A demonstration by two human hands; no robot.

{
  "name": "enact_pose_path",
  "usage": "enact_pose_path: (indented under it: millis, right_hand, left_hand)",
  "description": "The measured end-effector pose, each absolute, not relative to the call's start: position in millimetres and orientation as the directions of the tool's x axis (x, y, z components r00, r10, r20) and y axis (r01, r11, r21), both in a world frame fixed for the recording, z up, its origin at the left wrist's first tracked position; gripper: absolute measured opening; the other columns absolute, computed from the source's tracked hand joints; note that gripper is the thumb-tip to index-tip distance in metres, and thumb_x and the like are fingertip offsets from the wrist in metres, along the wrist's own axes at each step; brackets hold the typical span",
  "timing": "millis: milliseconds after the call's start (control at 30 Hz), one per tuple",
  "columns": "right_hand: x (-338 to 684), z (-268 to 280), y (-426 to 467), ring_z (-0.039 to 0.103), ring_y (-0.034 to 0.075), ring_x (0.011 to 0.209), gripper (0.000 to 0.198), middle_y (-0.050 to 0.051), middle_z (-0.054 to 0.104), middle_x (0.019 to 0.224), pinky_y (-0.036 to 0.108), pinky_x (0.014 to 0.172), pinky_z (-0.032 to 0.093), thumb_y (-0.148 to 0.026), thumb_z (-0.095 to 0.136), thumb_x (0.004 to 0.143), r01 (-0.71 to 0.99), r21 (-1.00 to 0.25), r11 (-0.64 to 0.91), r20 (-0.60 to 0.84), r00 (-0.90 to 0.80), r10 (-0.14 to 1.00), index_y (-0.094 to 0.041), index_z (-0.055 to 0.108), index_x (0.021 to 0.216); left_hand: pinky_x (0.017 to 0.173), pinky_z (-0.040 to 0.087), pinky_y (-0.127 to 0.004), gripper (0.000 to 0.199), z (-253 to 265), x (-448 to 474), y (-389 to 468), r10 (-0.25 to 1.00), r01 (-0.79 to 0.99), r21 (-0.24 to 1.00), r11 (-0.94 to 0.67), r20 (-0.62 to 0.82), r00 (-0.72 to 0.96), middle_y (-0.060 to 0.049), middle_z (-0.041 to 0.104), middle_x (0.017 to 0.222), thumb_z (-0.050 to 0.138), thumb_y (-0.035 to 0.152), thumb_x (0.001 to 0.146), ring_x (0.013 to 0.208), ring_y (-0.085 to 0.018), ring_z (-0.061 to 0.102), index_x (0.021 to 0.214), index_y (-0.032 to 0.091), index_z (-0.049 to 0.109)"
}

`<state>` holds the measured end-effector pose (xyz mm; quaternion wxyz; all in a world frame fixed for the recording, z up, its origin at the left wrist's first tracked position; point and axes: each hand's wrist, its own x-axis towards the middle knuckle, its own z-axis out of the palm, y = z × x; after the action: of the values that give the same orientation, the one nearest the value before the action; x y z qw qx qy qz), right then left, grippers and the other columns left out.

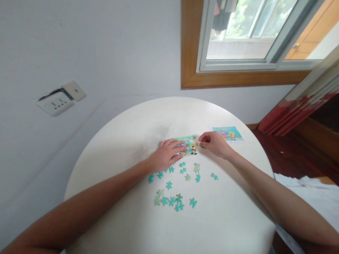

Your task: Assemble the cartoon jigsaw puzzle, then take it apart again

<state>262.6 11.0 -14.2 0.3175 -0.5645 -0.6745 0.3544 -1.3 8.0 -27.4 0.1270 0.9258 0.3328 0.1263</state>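
Observation:
A partly joined jigsaw puzzle (192,147) with cartoon figures lies on the white round table (119,141). My left hand (167,154) rests flat over its left part, fingers spread, covering some of the picture. At the puzzle's right edge, my right hand (213,143) pinches a small puzzle piece (201,145), largely hidden by the fingers. Loose turquoise and pale green puzzle pieces (172,201) are scattered nearer to me, several of them close together. Behind my right hand lies a reference picture (233,134) with similar cartoon figures.
A window (238,65) with a wooden frame is beyond the table, and a red and cream curtain (286,113) hangs at the right. Wall sockets (57,103) are on the left wall. White sheets (312,197) lie to the right, below the table edge.

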Motion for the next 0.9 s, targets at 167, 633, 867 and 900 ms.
enact_pose_path:
  millis: [167,633,867,900]
  right_hand:
    - [261,-13,12,0.06,0.015,0.063,0.012,0.004,0.07,0.068,0.026,0.059,0.044,-0.017,0.059,0.074,0.574,-0.793,0.202,0.148,-0.14,0.979,-0.014,0.071,0.075]
    - [255,-16,8,0.068,0.017,0.054,0.006,0.006,0.069,0.059,0.025,0.051,0.053,-0.014,0.06,0.07,0.41,-0.91,-0.056,-0.11,-0.108,0.988,-0.014,0.066,0.068]
    - [255,-22,9,0.063,0.015,0.048,0.011,0.006,0.069,0.056,0.024,0.048,0.048,-0.019,0.06,0.07,0.494,-0.868,-0.043,-0.125,-0.134,0.983,-0.014,0.069,0.066]
    - [255,-23,9,0.062,0.015,0.048,0.012,0.006,0.069,0.056,0.024,0.047,0.047,-0.02,0.06,0.071,0.509,-0.86,-0.03,-0.117,-0.14,0.983,-0.014,0.07,0.067]
  left_hand:
    - [0.11,0.025,-0.048,0.039,-26,-1,8,0.645,0.586,0.309,-0.749,0.141,0.751,0.0,0.046,0.147,0.04,0.045,0.099,0.133,-0.026,0.036,0.135,0.034,0.053]
    - [0.111,0.026,-0.047,0.039,-26,-2,8,0.644,0.577,0.326,-0.749,0.155,0.749,0.0,0.047,0.146,0.041,0.043,0.099,0.132,-0.026,0.037,0.134,0.035,0.053]
    - [0.111,0.025,-0.048,0.039,-27,-2,8,0.645,0.577,0.33,-0.747,0.152,0.749,0.0,0.047,0.146,0.041,0.044,0.099,0.133,-0.026,0.036,0.135,0.035,0.052]
    - [0.111,0.025,-0.048,0.039,-27,-2,8,0.645,0.578,0.328,-0.748,0.15,0.749,0.0,0.047,0.146,0.041,0.044,0.099,0.134,-0.026,0.036,0.135,0.035,0.052]
